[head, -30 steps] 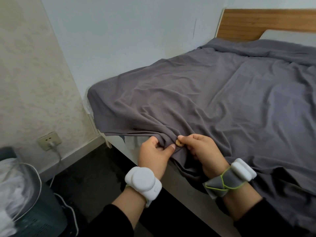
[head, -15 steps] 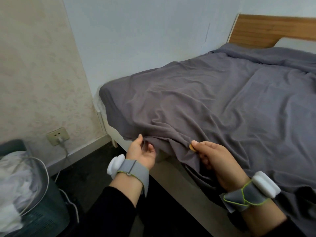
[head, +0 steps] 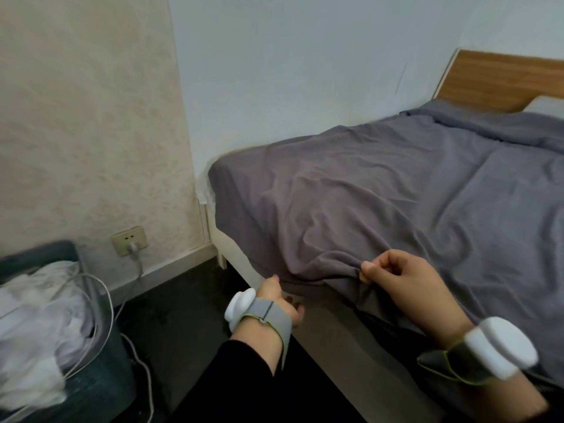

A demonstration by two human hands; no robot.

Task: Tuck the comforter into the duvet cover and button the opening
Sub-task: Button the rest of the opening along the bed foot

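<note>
The grey duvet cover (head: 396,193) lies spread across the bed (head: 335,337), its near edge draping over the foot of the frame. The right hand (head: 406,279) is up at that edge, thumb and forefinger pinched on a small tan button (head: 363,276) along with a fold of the cloth, and the fabric bunches into creases just there. Off to the left and lower, the left hand (head: 280,297) sits just under the hanging hem, thumb touching the cloth, fingers loosely curled and slightly blurred; it grips nothing that can be seen. The two hands are apart, with the drooping hem between them. Both wrists carry white bands. A wall socket (head: 129,240) with a plug sits in the wall at left, above a dark bin (head: 100,380) lined with a white bag.
</note>
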